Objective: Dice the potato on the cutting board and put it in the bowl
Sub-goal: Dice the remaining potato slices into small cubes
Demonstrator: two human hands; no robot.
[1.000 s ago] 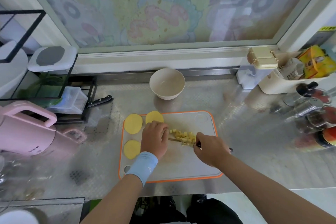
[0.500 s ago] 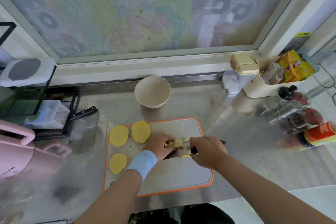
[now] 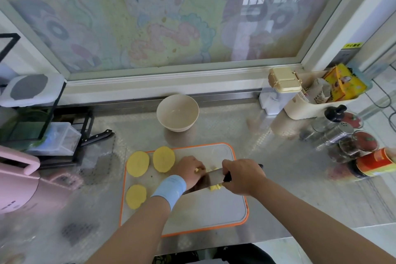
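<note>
while three round yellow potato slices [image 3: 137, 166] lie uncut on the orange-rimmed cutting board [image 3: 214, 210], the right hand [image 3: 242, 176] grips a steel knife [image 3: 211, 180], the left hand [image 3: 189, 170] pinches cut pieces [image 3: 215, 187]; the beige bowl [image 3: 177, 111] sits empty.

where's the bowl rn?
Head view, centre: the bowl stands on the steel counter, just beyond the far edge of the cutting board and not touching it.

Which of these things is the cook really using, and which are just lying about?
In use: cutting board, potato slices, potato pieces held by the left hand, knife in the right hand, bowl.
Lying about: black-handled knife, pink appliance, spice jars, cream caddy.
</note>
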